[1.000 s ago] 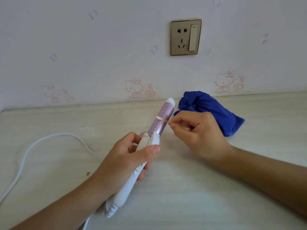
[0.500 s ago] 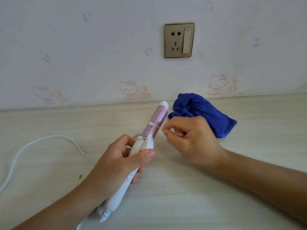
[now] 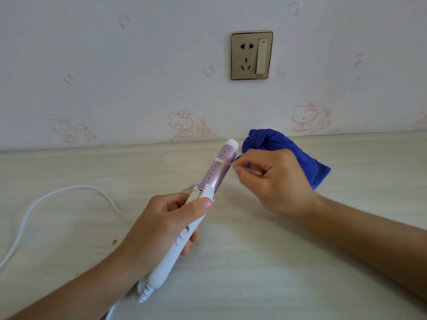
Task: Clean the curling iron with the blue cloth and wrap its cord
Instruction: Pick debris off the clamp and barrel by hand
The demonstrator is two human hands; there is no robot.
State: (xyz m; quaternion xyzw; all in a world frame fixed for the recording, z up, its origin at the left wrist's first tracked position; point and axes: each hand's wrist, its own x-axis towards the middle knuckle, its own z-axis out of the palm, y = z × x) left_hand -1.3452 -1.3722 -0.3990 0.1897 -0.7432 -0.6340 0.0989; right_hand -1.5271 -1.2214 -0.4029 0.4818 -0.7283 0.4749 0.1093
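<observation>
Draws pinched fingertips [image 3: 238, 169] of the right hand [image 3: 277, 181] off the barrel [image 3: 218, 173] of the curling iron [image 3: 184, 234], mid-frame. Leaves a slim gap.

curling iron handle [image 3: 166, 266]: is looking like white plastic, smooth, with a soft sheen.
barrel [image 3: 219, 172]: is showing a lilac-pink, metallic-looking coat, glossy and smooth, dotted with tiny dark marks.
barrel tip [image 3: 231, 143]: is reading as matt white plastic.
white swab [image 3: 219, 160]: is showing a small fluffy-looking end; its stem material cannot be told.
cord [image 3: 30, 209]: is looking like smooth white plastic sheathing, ribbed where it is leaving the handle.
blue cloth [image 3: 298, 155]: is looking like soft, matt, crumpled fabric.
worktop [image 3: 277, 262]: is showing a pale, matt wood-grain finish with a few dark specks.
wallpaper [image 3: 138, 65]: is looking matt, with faded pink prints.
socket plate [image 3: 245, 55]: is gleaming gold-toned, smooth and glossy.
</observation>
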